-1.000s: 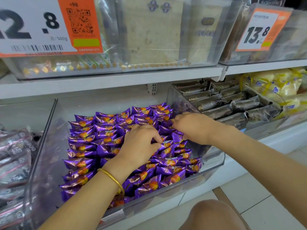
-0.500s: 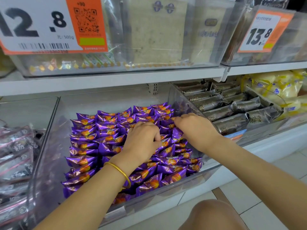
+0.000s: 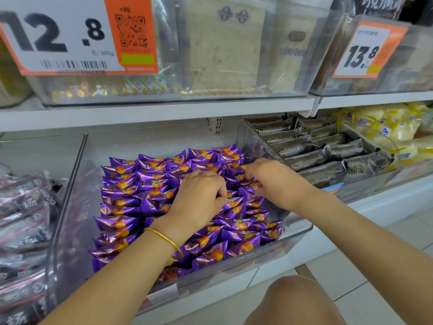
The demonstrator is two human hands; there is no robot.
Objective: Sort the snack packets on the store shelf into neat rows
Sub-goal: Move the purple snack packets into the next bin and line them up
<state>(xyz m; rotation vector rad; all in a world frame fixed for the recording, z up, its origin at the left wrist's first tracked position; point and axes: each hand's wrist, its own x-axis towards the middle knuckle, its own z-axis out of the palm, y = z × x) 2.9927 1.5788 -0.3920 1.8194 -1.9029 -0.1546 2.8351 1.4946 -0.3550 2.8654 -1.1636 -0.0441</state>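
glossy purple packets [image 3: 152, 184], orange-printed, lie in overlapping rows.

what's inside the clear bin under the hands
Purple packets with orange prints, in overlapping rows. The left hand and right hand cover the middle ones; lower layers are hidden.

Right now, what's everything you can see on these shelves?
purple packets: many, purple with orange, middle bin
bin: one, see-through, lower shelf
dark packets: many, black-silver, right bin
yellow packets: several, yellow, far right
grey packets: several, grey with pink, left bin
price tags: two, orange-white, upper shelf
bracelet: one, gold, left wrist
knee: one, bare, bottom edge
left grip: fingers curled on purple packets
right grip: fingers curled on purple packets
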